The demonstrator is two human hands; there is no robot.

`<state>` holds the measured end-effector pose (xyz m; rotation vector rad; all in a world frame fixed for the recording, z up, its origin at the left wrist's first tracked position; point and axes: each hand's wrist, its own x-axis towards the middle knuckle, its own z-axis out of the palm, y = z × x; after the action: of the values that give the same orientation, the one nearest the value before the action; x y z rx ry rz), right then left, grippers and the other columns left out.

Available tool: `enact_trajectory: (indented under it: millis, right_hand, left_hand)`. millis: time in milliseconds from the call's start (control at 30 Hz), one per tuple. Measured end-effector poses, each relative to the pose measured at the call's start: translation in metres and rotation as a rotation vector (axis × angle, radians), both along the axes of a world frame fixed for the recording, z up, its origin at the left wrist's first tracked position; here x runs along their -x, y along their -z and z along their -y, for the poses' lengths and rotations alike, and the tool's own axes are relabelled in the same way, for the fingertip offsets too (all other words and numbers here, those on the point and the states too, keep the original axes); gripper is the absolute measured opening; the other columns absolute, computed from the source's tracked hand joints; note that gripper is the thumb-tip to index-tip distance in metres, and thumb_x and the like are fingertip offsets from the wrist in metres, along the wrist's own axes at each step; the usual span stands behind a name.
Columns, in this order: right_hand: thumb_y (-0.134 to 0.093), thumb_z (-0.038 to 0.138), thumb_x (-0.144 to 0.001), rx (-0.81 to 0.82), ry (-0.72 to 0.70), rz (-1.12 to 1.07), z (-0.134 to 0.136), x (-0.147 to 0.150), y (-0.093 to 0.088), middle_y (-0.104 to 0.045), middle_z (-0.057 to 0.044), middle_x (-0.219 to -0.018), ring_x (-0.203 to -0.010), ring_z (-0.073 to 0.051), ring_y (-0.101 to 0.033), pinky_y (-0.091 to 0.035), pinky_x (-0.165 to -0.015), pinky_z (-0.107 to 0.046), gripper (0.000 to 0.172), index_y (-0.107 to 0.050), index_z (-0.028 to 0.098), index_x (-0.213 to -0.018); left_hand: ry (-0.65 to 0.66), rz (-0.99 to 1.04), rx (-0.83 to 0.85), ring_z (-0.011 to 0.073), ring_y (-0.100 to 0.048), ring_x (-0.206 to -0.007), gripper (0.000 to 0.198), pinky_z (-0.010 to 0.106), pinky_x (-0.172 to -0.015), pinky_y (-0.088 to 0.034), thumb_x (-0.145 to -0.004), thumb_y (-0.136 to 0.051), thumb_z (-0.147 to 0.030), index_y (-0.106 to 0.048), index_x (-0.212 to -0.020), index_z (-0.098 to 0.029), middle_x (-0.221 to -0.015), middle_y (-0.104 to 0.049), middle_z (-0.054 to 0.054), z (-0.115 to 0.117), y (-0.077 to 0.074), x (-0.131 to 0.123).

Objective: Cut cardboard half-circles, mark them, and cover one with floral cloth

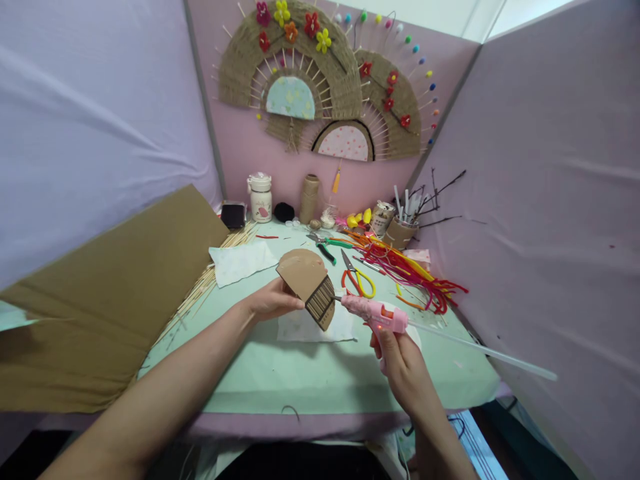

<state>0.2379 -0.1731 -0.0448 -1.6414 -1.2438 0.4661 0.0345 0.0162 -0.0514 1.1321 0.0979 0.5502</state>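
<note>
My left hand (276,300) holds a rounded piece of brown cardboard (303,270) by its lower left edge, tilted above the table. A ribbed dark strip (321,300) lies across part of this cardboard. In my right hand (397,363) is a pink glue gun (375,312), with a long clear glue stick (490,352) running out of its back to the right. The gun's nozzle points left, at the edge of the ribbed strip; whether it touches is too small to tell. Beneath the cardboard lies a white cloth (317,328).
Scissors (357,275), green-handled pliers (325,248) and pipe cleaners (400,267) lie behind my hands. A large cardboard sheet (115,280) leans over thin sticks (193,297) on the left. Twine (309,199), a white jar (261,199) and a pot (401,232) stand at the back.
</note>
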Motion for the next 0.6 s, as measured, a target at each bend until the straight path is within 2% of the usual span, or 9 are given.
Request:
enact_trajectory:
  millis: [267, 600]
  right_hand:
    - [-0.033, 0.066, -0.089, 0.116, -0.013, 0.014, 0.0033, -0.0011, 0.0008, -0.054, -0.005, -0.064, -0.057, -0.018, -0.052, -0.04, -0.049, -0.028, 0.052, -0.052, 0.02, -0.073]
    - [-0.035, 0.062, -0.091, 0.115, -0.043, 0.04, 0.0058, 0.0001, -0.003, -0.053, -0.003, -0.06, -0.056, -0.018, -0.053, -0.043, -0.051, -0.028, 0.049, -0.052, 0.021, -0.071]
  left_hand:
    - [-0.067, -0.007, 0.029, 0.0316, -0.053, -0.125, 0.072, 0.05, -0.107, -0.035, -0.066, -0.078, -0.006, -0.055, -0.132, -0.022, -0.131, -0.061, 0.013, -0.0007, -0.0037, 0.0012]
    - [-0.14, 0.033, 0.056, 0.0298, -0.056, -0.121, 0.073, 0.047, -0.103, -0.04, -0.064, -0.079, -0.005, -0.055, -0.13, -0.026, -0.128, -0.063, 0.01, -0.0014, -0.0063, -0.0012]
